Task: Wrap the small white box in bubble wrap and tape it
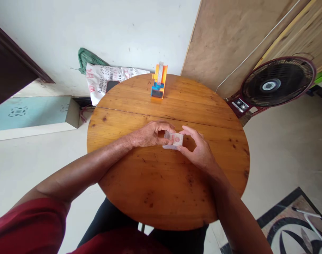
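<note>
Both hands [178, 141] hold a small, pale, red-printed packet [177, 139]

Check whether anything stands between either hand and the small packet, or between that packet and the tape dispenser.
Nothing visible separates the left hand or right hand from the small packet; both touch it. Toward the tape dispenser, the left hand's own fingers partly cross the way; beyond them, no obstacle shows.

Past the far left edge of the wooden table [161, 176], the white sack [96, 76] reads "ISO9001:201"; its other characters blur. Red print on the small packet [177, 139] is illegible.
</note>
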A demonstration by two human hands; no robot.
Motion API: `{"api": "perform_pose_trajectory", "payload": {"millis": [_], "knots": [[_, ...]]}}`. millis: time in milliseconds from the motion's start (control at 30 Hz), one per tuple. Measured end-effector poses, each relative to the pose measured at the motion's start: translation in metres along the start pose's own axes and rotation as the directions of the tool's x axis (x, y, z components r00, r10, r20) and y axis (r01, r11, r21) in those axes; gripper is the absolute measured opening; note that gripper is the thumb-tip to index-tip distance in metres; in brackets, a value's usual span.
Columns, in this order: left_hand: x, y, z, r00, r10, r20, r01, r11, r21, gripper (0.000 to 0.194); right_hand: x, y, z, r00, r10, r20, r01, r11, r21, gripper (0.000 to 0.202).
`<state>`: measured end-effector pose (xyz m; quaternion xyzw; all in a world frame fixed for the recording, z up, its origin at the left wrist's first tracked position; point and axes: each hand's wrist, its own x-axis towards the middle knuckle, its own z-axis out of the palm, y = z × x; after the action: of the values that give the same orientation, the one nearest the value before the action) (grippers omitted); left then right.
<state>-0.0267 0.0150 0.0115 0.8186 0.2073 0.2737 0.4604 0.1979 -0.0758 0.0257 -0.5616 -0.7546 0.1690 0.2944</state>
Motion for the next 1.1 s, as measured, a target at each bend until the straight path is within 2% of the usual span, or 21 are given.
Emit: {"api": "perform_pose_trajectory", "payload": {"millis": [167,400,567,733,933,1100], "knots": [[0.000,0.000,-0.001,0.999,-0.047,0.014,0.048,0.997,-0.065,0.034,-0.001,-0.003,-0.004,1.000,-0.002,0.015,0.001,0.999,0.047,0.061],[0.001,-0.004,0.000,0.978,-0.200,-0.052,0.164,0.905,-0.392,0.047,-0.001,-0.001,-0.020,0.999,0.039,0.002,-0.039,0.984,0.174,0.062],[0.002,-0.008,0.006,0.957,-0.246,-0.156,0.167,0.902,-0.398,0.049,0.000,-0.001,-0.018,0.995,0.054,0.088,-0.066,0.989,0.135,0.063],[0.005,-0.012,0.016,0.935,-0.287,-0.208,0.183,0.894,-0.410,0.050,0.000,-0.001,-0.008,0.997,0.012,0.076,-0.018,0.996,0.083,0.060],[0.006,-0.014,0.018,0.941,-0.318,-0.119,0.229,0.852,-0.470,0.045,0.000,0.001,0.000,0.998,-0.055,-0.021,0.056,0.997,0.062,0.061],[0.008,-0.016,0.015,0.961,-0.264,-0.087,0.189,0.849,-0.493,0.062,0.002,0.002,0.004,0.995,-0.092,-0.042,0.095,0.993,0.071,0.059]]}}
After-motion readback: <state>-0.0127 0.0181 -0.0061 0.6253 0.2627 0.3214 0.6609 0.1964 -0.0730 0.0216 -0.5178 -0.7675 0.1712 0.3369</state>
